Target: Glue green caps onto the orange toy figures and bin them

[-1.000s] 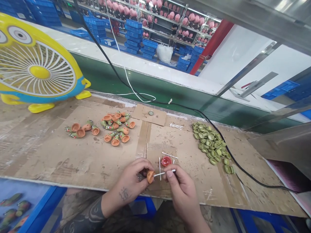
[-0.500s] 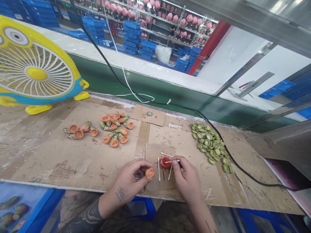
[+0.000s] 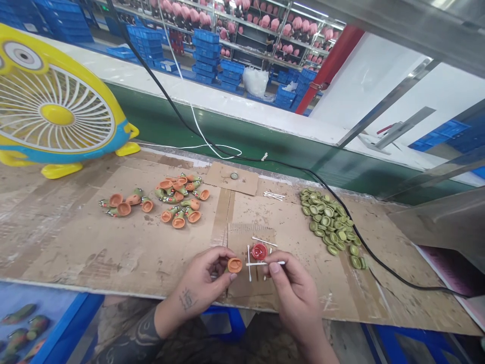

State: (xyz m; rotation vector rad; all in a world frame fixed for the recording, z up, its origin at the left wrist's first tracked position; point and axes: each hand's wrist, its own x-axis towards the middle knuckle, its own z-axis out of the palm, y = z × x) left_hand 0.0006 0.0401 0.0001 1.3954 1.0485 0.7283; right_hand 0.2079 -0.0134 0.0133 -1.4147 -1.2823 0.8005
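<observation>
The fingers of the left hand (image 3: 200, 277) are curled in and hold a small orange cup piece (image 3: 235, 265) with its round open side up. The fingers of the right hand (image 3: 293, 290) are pinched close together on a thin white cotton swab (image 3: 265, 263). The swab lies flat and sideways, and its far end is just beside the orange cup piece.

Right under the swab sits a round red lid (image 3: 259, 252). It rests on a small square of brown cardboard (image 3: 242, 288), between the two hands. Two more white swabs lie on the cardboard near the lid.

Past the hands, the table (image 3: 76, 242) is covered with worn cardboard. Two heaps of orange and green pieces (image 3: 178, 202) lie on the left side. A big heap of little green rings (image 3: 329, 222) lies on the right side. A few swabs (image 3: 273, 195) lie together in a small bunch between them. A black cord (image 3: 341, 215) runs across the table.

A yellow and blue fan (image 3: 56, 115) stands at the far left of the table. Far away are stacks of blue crates (image 3: 206, 55) and shelves of pink toys (image 3: 265, 20).
</observation>
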